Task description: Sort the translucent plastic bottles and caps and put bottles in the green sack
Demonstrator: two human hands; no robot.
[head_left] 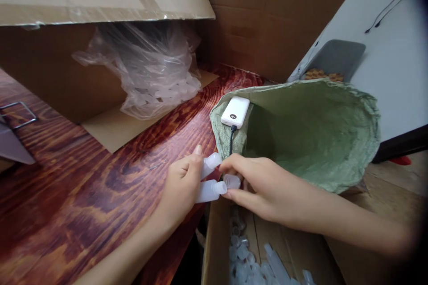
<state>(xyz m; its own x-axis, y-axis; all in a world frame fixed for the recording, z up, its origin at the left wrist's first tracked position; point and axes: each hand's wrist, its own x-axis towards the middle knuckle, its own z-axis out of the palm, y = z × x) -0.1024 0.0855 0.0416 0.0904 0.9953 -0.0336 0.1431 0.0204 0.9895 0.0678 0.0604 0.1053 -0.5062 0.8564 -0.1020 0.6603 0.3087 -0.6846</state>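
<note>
My left hand (180, 182) is closed around two small translucent plastic bottles, their necks facing right. The upper bottle (211, 163) has a rounded cap on its end, close to my right fingertips. The lower bottle (207, 191) shows a bare narrow neck. A clear plastic cap (232, 181) sits between the thumb and fingers of my right hand (264, 182), just right of that bare neck. Whether the cap touches the neck I cannot tell. Below my hands, loose caps (242, 251) and a few bottles (277, 263) lie in a cardboard box (216, 242).
A green woven sack (357, 142) gapes behind my right hand, with a white power bank (235, 112) and cable on its rim. On the red wood-grain table (133, 191), a large carton (100, 71) holds a clear plastic bag (157, 67). A grey bin (341, 55) stands behind.
</note>
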